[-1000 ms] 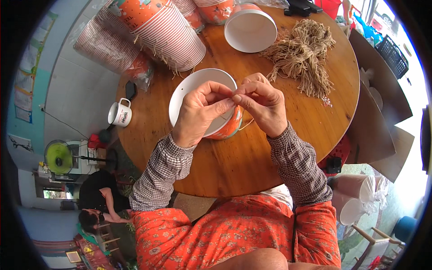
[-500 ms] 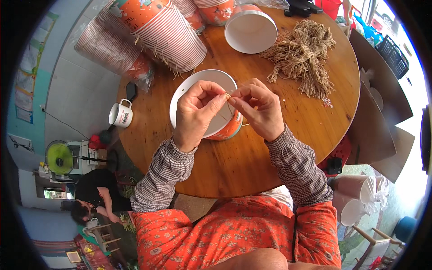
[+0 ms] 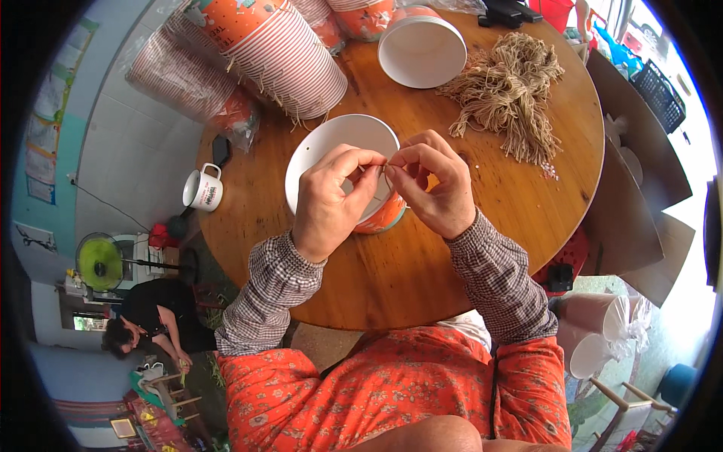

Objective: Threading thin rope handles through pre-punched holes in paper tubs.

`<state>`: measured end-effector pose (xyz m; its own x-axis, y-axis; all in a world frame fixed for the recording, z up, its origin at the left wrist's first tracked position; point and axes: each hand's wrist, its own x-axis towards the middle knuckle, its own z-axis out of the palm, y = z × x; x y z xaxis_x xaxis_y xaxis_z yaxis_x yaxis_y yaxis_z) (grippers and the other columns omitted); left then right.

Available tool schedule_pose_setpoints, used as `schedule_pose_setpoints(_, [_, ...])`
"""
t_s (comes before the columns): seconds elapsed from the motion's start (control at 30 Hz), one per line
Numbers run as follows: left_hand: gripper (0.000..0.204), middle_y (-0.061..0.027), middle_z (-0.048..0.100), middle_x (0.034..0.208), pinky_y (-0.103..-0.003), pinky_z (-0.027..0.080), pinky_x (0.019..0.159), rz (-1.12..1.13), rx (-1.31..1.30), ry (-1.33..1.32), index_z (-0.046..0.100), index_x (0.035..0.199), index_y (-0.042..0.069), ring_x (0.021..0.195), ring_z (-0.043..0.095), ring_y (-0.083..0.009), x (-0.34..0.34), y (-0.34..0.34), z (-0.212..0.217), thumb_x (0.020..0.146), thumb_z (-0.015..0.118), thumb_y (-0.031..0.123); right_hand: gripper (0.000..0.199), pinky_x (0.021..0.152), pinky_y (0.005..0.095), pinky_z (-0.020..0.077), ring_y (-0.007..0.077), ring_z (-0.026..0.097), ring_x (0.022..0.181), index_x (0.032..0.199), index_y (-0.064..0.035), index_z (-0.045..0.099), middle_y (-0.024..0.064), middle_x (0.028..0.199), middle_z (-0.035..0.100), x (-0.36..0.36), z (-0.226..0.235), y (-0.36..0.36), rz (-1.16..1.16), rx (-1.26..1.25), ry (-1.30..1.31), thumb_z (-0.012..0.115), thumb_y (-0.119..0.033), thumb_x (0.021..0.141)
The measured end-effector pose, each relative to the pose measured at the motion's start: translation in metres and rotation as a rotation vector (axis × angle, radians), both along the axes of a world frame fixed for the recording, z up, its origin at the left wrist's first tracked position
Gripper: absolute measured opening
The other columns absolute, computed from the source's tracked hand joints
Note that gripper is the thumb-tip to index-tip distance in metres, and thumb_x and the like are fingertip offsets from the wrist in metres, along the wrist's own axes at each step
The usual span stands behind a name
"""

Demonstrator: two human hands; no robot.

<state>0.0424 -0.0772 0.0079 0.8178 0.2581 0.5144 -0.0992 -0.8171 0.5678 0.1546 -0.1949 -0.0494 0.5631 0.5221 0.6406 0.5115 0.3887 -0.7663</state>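
A paper bucket (image 3: 301, 181), white inside and orange printed outside, stands tilted on the round wooden table in front of me. A small hole shows in its wall near the rim. Above its right side, my left hand (image 3: 331, 203) and my right hand (image 3: 437, 184) meet fingertip to fingertip. Both pinch a thin tan cord, of which only a short bit shows between the thumbs. Whether the cord runs through the bucket is hidden behind my fingers. A loose heap of similar tan cords (image 3: 512, 98) lies at the far right.
Nested striped paper buckets (image 3: 294, 64) with cords hanging from them lean at the back left. Another white-lined bucket (image 3: 422, 53) lies behind. A white mug (image 3: 203, 188) and a dark phone (image 3: 221, 150) sit at the left edge. Cardboard (image 3: 625, 218) stands right; a person (image 3: 162, 316) bends at left.
My fingertips have shifted slightly right and down, still pinching the cord. Less of the cord shows now. The person at the left has moved a little further left.
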Motion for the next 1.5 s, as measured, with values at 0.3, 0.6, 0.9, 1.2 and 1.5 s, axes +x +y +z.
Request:
schedule_pose_setpoints(0.3, [0.010,-0.0009,0.059,0.083,-0.023,0.046,0.067,-0.154,-0.709,0.291,0.063,0.093,-0.001,0.072,0.054,-0.0103,-0.005,0.020,0.009,0.089,0.060,0.008,0.012,0.057,0.0247,0.0467,0.0133,0.057,0.068,0.089,-0.0022,0.063,0.0067,0.087,0.057,-0.002,0.000,0.001,0.017,0.017,-0.025,0.069,-0.002,0.079])
schedule_pose_setpoints(0.6, [0.019,0.0004,0.058,0.083,-0.024,0.044,0.071,-0.300,-1.546,0.293,0.063,0.101,-0.001,0.069,0.047,-0.0080,0.001,0.020,-0.005,0.093,0.059,0.015,0.013,0.060,0.0231,0.0520,0.0106,0.065,0.071,0.100,0.0017,0.060,0.0057,0.086,0.064,-0.005,-0.001,-0.001,0.224,-0.017,0.316,0.062,0.003,0.087])
schedule_pose_setpoints(0.9, [0.019,-0.0030,0.062,0.086,-0.021,0.046,0.073,-0.265,-1.373,0.238,0.063,0.102,-0.004,0.073,0.052,-0.0070,0.002,0.011,-0.003,0.094,0.059,0.013,0.013,0.061,0.0219,0.0536,0.0102,0.064,0.071,0.100,0.0028,0.063,0.0060,0.087,0.065,-0.001,-0.003,0.001,0.130,0.088,0.145,0.063,0.003,0.086])
schedule_pose_setpoints(1.2, [0.012,-0.0020,0.066,0.090,-0.022,0.049,0.077,-0.119,-0.799,0.197,0.065,0.096,-0.001,0.084,0.061,-0.0066,-0.004,0.003,-0.001,0.091,0.062,0.010,0.008,0.049,0.0200,0.0490,0.0056,0.059,0.060,0.096,0.0023,0.060,0.0040,0.080,0.066,0.004,0.000,-0.002,0.302,0.121,0.545,0.058,-0.005,0.093])
schedule_pose_setpoints(1.5, [0.004,0.0002,0.057,0.084,-0.023,0.044,0.067,-0.036,-0.216,-0.019,0.064,0.086,0.002,0.070,0.050,-0.0079,-0.008,0.008,0.000,0.083,0.063,0.001,0.013,0.036,0.0193,0.0398,0.0068,0.057,0.052,0.095,-0.0028,0.050,0.0075,0.076,0.065,0.006,0.012,-0.009,0.496,-0.061,0.696,0.051,-0.015,0.098])
